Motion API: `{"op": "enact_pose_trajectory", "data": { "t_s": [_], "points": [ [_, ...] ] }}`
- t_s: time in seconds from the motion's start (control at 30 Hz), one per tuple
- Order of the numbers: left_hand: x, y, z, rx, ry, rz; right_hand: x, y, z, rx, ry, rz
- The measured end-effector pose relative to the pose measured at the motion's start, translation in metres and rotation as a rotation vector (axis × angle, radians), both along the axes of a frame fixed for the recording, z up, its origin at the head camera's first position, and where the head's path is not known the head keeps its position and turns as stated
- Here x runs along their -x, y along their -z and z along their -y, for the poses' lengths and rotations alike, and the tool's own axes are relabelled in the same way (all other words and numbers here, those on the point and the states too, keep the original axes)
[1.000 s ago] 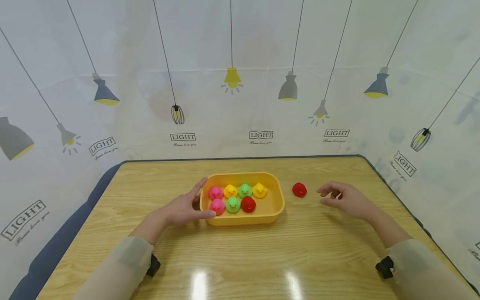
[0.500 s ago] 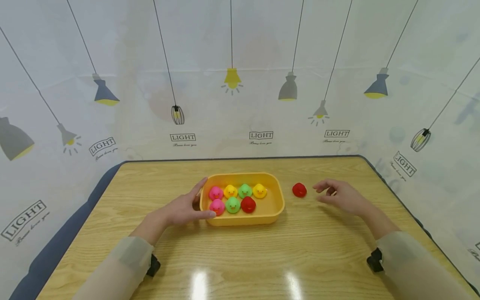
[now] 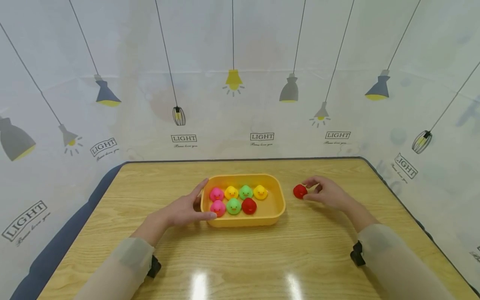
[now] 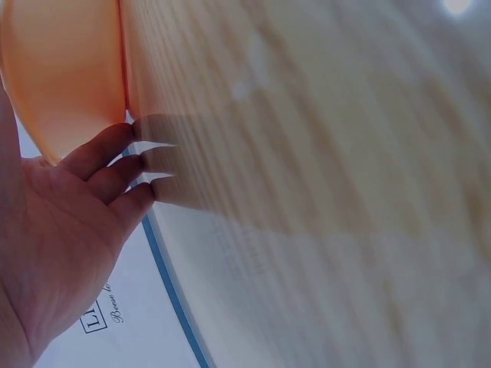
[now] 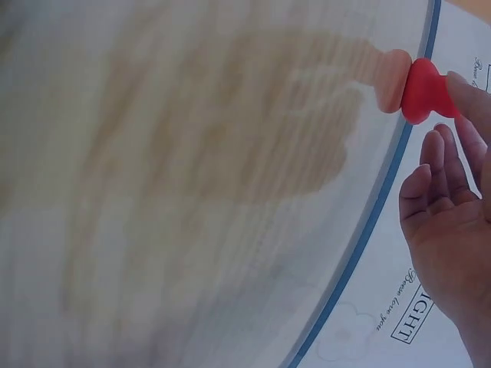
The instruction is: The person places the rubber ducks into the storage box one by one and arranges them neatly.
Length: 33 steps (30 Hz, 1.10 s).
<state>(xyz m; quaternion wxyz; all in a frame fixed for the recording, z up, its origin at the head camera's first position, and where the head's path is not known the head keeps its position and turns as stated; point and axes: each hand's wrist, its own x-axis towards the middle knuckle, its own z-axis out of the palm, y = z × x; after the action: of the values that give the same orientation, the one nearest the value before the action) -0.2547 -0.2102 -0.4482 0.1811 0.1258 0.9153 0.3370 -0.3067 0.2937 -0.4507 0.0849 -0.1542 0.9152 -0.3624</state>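
Note:
A yellow plastic bin (image 3: 258, 221) stands on the table with several small toy ducks inside, in pink, yellow, green and red. My left hand (image 3: 183, 210) holds the bin's left end, its thumb on the front rim and forefinger at the back corner. In the left wrist view, the other fingers (image 4: 115, 176) lie beside the bin's wall (image 4: 65, 77). To the bin's right, a red toy duck (image 3: 299, 191) sits on the table. My right hand (image 3: 330, 195) pinches it from the right between thumb and forefinger; the right wrist view shows the thumb against the red duck (image 5: 422, 90).
Wooden tabletop (image 3: 240, 254) surrounds the bin, with a dark edge at the back and sides. A light wall cloth (image 3: 240, 116) printed with hanging lamps rises behind it. Inside the bin, a red duck (image 3: 249, 206) sits at the right of the front row.
My right hand has moved left from beside the loose red duck until its thumb and forefinger reach round it. The left hand and the bin have stayed in place.

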Motion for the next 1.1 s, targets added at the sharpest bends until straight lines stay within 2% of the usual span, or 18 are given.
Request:
{"op": "enact_pose_trajectory", "data": {
  "t_s": [0.33,0.57,0.8,1.1],
  "points": [
    [0.001,-0.001,0.001,0.007,0.004,-0.002,0.009,0.007,0.004,0.012,-0.003,0.006],
    [0.002,0.001,0.001,0.01,0.002,0.001,0.009,0.007,0.005,0.001,-0.008,-0.008],
    [0.001,0.001,0.0,0.016,0.011,-0.014,-0.002,-0.007,0.008,0.004,0.002,-0.04],
    [0.0,0.001,0.0,0.023,0.011,-0.017,-0.018,-0.031,0.021,0.056,-0.056,-0.14]
  ]
}}
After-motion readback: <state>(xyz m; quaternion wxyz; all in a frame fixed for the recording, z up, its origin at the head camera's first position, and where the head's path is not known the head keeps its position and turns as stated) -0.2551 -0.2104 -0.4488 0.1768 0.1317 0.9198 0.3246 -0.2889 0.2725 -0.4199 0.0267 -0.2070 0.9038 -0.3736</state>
